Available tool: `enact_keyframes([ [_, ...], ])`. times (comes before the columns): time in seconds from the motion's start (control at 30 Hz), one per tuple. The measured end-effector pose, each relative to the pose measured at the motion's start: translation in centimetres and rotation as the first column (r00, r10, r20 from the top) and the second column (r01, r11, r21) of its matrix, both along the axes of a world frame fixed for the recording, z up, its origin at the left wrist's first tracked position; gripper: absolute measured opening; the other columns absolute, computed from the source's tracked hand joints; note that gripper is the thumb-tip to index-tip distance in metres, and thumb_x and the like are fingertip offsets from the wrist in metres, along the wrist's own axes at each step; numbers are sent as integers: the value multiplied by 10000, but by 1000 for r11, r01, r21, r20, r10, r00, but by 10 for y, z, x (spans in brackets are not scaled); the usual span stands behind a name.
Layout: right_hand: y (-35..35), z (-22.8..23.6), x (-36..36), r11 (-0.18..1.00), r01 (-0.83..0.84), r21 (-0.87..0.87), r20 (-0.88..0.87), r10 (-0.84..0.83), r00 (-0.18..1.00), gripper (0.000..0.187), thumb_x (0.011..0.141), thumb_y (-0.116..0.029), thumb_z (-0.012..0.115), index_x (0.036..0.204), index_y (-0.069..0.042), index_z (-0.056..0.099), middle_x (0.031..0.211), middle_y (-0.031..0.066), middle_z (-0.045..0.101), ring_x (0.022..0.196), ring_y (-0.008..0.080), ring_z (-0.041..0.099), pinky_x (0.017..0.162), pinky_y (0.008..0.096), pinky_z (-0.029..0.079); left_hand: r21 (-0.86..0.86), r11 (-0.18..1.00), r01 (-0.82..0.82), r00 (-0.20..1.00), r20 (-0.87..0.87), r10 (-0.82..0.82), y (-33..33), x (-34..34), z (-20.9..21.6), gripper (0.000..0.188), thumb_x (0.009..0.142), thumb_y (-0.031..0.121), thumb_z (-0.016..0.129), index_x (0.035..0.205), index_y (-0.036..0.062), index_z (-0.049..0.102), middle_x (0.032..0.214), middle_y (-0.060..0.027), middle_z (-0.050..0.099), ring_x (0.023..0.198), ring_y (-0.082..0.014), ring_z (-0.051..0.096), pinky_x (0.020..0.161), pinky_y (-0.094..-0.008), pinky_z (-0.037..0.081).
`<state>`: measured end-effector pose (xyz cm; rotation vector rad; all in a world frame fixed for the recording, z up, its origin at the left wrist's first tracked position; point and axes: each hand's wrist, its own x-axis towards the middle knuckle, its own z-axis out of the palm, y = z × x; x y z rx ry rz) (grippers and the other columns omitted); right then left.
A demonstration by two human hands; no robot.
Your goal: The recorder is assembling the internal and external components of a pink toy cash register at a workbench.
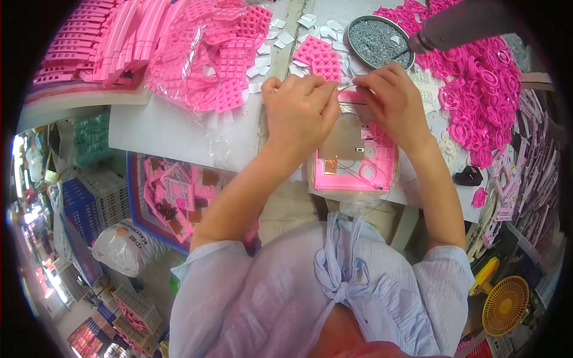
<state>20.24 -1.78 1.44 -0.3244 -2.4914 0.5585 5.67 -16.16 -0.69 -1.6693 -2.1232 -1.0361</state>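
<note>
In front of me lies a pink plastic housing point(327, 182) with a greyish-brown panel point(343, 140) in it and thin wires looping over its lower half. My left hand point(299, 110) is closed in a pinch at the far left corner of the housing. Opposite it, my right hand point(395, 101) pinches a thin dark wire point(347, 89) that runs between the fingers of both hands. The fingertips partly hide the wire's ends. Just beyond my hands sit pink keypad pieces point(326, 64).
A round tray of small screws point(373, 39) stands at the back, a dark power tool point(456, 27) reaching over it. Pink rings point(483, 89) heap on the right. Bagged pink keypads point(197, 59) and stacked pink parts point(113, 39) fill the left. A crate of housings point(179, 197) sits below.
</note>
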Motion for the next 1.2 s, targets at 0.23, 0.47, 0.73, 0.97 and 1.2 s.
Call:
enact_keyframes([
  [0.23, -14, 3, 16, 998, 55, 44, 63, -58, 996, 148, 765, -55, 720, 895, -59, 649, 814, 90, 607, 837, 310, 571, 727, 410, 494, 21, 998, -52, 968, 246, 46, -8, -7, -7, 132, 816, 215, 728, 919, 140, 762, 936, 4, 704, 867, -205, 616, 845, -415, 337],
  [0.47, -18, 8, 20, 998, 43, 36, 9, -43, 999, 141, 752, -44, 723, 872, -59, 651, 795, 75, 599, 815, 286, 565, 720, 392, 495, -97, 972, 215, 949, 255, -185, 19, -10, 17, 100, 802, 171, 747, 890, 126, 762, 977, -54, 712, 921, -209, 629, 889, -386, 388],
  [0.73, -12, 4, 25, 991, 78, 106, 88, -87, 992, 134, 757, -55, 721, 868, -63, 646, 829, 80, 610, 832, 295, 567, 742, 398, 496, 67, 952, 299, 954, 16, -301, 8, -9, 17, 53, 776, 175, 749, 827, 168, 736, 996, -7, 695, 997, -233, 584, 927, -475, 317],
  [0.97, -5, 7, 20, 996, 59, 65, -18, -58, 998, 127, 771, -49, 717, 880, -68, 654, 839, 81, 615, 838, 299, 569, 739, 397, 493, -155, 964, 218, 910, 389, -143, 18, -24, 20, 128, 784, 189, 777, 905, 149, 768, 987, -21, 682, 966, -221, 584, 859, -386, 404],
  [1.2, -5, 11, 26, 992, -2, -129, 0, 2, 1000, 104, 800, -65, 716, 895, -69, 674, 829, 80, 636, 827, 282, 584, 740, 378, 491, -160, 935, 316, 949, 43, -313, 17, -9, 23, 114, 738, 226, 808, 829, 180, 756, 1069, -8, 645, 1084, -224, 536, 949, -465, 320],
])
